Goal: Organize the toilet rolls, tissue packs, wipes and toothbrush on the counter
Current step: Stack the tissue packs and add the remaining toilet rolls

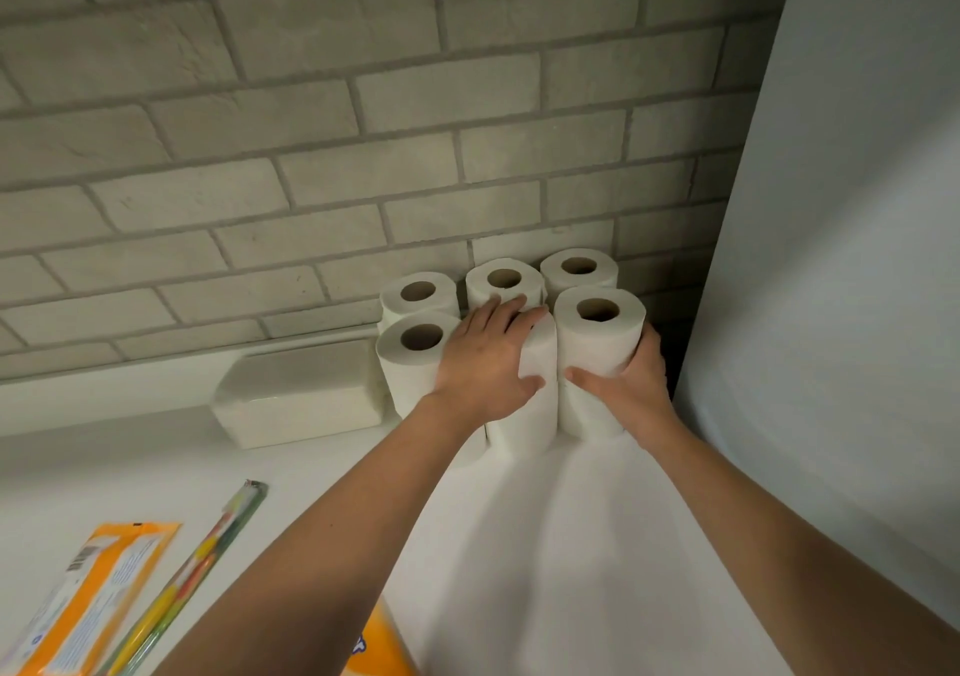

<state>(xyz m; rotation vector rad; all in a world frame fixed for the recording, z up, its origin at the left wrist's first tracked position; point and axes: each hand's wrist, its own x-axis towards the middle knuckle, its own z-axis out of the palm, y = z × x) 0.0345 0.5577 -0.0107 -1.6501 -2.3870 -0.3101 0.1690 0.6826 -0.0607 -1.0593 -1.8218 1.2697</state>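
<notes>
At the left edge of the table [571,545] the orange wipes [88,592] and the packaged toothbrush [208,545] lie loose and unsorted, near the left forearm, so a careless pull back could sweep them off. Further back a clear tissue pack [298,394] lies against the brick wall [311,103], touching the rolls [415,348], which stand upright in the corner. The left hand [485,363] wraps the middle front roll [530,400], fingers over its top; squeezing it in could topple its neighbours. The right hand [631,397] cups the right roll [597,358] low, fingers curled round it, bracing it.
</notes>
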